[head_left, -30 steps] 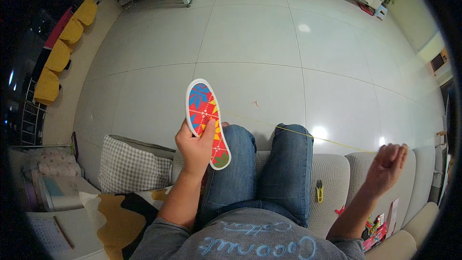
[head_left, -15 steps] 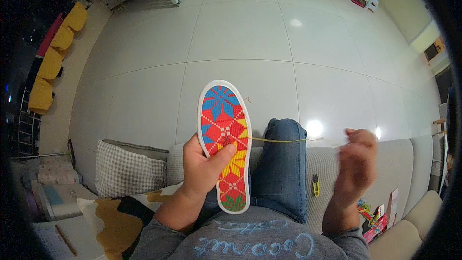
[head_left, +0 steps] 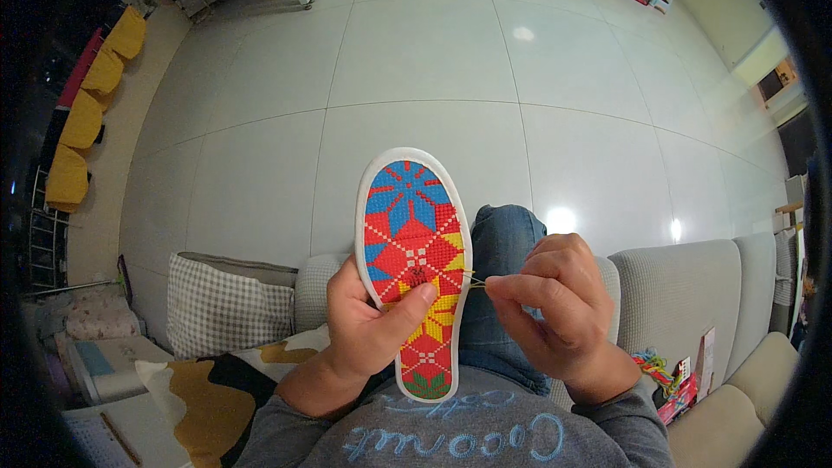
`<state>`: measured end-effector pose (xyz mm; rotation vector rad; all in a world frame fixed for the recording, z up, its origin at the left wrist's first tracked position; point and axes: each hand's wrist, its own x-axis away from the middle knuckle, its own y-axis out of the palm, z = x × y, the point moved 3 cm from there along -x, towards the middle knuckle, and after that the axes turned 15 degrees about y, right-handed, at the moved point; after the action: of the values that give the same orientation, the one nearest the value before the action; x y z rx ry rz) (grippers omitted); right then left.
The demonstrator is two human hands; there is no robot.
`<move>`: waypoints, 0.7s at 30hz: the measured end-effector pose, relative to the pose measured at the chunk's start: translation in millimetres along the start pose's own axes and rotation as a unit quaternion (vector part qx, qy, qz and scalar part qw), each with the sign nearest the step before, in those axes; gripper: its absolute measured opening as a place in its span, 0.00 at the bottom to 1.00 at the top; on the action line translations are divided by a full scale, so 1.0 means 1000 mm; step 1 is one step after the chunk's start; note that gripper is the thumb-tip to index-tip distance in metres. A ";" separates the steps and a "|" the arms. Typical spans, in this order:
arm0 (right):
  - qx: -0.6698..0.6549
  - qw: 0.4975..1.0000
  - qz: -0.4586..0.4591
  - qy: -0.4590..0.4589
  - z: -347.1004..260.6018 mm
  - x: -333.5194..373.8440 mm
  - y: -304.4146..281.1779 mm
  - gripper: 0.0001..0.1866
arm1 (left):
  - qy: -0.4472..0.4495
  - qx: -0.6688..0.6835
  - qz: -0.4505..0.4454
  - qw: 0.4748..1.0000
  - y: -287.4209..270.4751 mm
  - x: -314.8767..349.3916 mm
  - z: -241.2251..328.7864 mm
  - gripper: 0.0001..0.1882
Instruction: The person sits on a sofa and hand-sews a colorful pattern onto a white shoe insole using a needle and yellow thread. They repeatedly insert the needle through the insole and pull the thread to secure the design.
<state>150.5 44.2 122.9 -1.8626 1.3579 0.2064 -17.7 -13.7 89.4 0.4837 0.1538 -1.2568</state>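
Observation:
An embroidered insole (head_left: pixel 416 234) with a white rim and red, blue, yellow and green cross-stitch lies upright in front of me, toe end away. My left hand (head_left: pixel 368 321) is closed around its left edge, the thumb pressed on the yellow stitches. By the insole's right edge, my right hand (head_left: pixel 555 303) pinches a thin sewing needle (head_left: pixel 477 282) between thumb and forefinger. Yellow thread shows beside the needle at the rim; how it runs behind the insole is hidden. The other right fingers are curled.
I sit on a grey sofa (head_left: pixel 680 295), jeans (head_left: pixel 498 269) below the hands. A checked cushion (head_left: pixel 230 305) and a patterned pillow (head_left: pixel 204 407) lie at left. Right of me are colourful thread skeins (head_left: pixel 656 373). Pale floor tiles (head_left: pixel 425 52) stretch ahead.
My right hand has come left, from far out beyond the drawn yellow thread to the insole's right edge. The yellow snips on the sofa are now hidden behind it. The left hand keeps its grip.

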 end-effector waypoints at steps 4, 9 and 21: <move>0.001 1.000 -0.013 0.009 -0.001 -0.001 0.000 0.13 | -0.001 0.000 0.001 1.000 0.002 0.000 0.002 0.14; 0.008 1.000 -0.015 0.011 -0.002 0.000 0.000 0.13 | 0.002 -0.025 -0.015 1.000 0.002 0.001 0.004 0.15; 0.047 0.997 -0.061 0.025 -0.008 -0.003 0.003 0.15 | 0.255 -0.343 -0.141 0.893 0.015 0.003 0.009 0.09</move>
<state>144.1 40.5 128.1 -1.8754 1.2609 0.0339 -4.0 -16.8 100.5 0.1593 1.1111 -1.2336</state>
